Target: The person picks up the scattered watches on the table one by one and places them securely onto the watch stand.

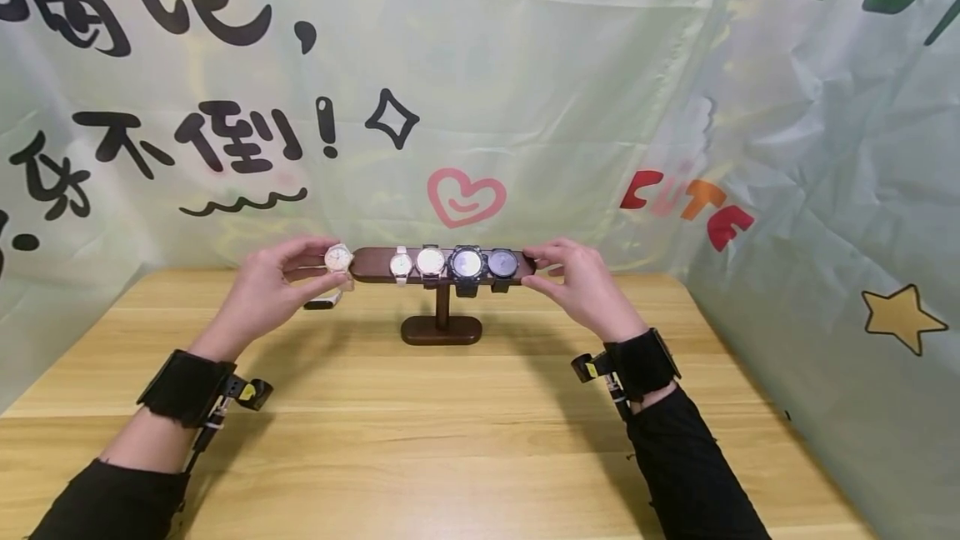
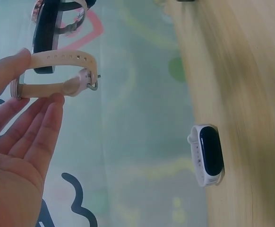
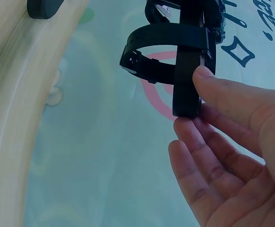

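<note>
At the left end of a dark brown T-shaped watch stand, my left hand pinches a wristwatch with a pale dial. Its beige strap is buckled into a loop; I cannot tell whether the bar's tip is inside it. My right hand grips the bar's right end between thumb and fingers. Along the bar sit a small white-strapped watch, a watch with a pale dial, a chunky black watch and a dark-dialled watch with a black strap.
A white smart band with a black screen lies on the wooden table behind my left hand. The stand's rounded foot rests on the table. Printed cloth hangs behind and along the right side.
</note>
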### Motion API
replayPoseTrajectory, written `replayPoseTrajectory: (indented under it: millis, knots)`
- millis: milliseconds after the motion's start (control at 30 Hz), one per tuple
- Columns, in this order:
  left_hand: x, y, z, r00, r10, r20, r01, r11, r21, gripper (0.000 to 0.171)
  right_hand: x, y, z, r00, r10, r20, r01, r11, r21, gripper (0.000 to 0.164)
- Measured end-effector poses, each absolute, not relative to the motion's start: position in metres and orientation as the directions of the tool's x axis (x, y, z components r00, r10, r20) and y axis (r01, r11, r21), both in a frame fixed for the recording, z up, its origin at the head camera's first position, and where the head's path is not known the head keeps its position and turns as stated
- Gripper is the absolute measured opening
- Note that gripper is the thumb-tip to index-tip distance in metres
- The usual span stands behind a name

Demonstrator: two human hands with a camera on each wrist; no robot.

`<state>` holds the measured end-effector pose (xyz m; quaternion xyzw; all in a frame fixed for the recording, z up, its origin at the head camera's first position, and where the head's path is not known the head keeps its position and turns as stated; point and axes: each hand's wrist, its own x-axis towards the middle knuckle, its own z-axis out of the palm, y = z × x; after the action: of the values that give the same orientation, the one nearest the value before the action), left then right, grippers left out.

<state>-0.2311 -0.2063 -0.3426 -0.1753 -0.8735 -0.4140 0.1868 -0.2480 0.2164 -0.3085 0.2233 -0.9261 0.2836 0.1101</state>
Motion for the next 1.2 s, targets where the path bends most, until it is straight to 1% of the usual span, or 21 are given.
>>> replayPoseTrajectory:
  millis: [367, 867, 1200]
  knots:
    - [-0.23, -0.2018, -0.3423, -0.878, 0.186, 0.44, 0.463, 0.563, 0.685, 0.052, -0.2484, 0.2136, -0.3088, -0.877, -0.354, 0.326, -0.477, 0.725, -0.496, 0.045]
    - [-0.2351, -0.2019, -0.3395, -0.88, 0.22, 0.421, 0.465, 0.581, 0.668, 0.051, -0.2482, 0.2133, -0.3087, -0.873, -0.352, 0.336, -0.481, 0.736, -0.477, 0.044]
    - [-0.2384, -0.1992, -0.3401, -0.872, 0.25, 0.42, 0.486, 0.543, 0.685, 0.048, -0.2468, 0.2146, -0.3078, -0.872, -0.358, 0.335, -0.485, 0.727, -0.486, 0.043]
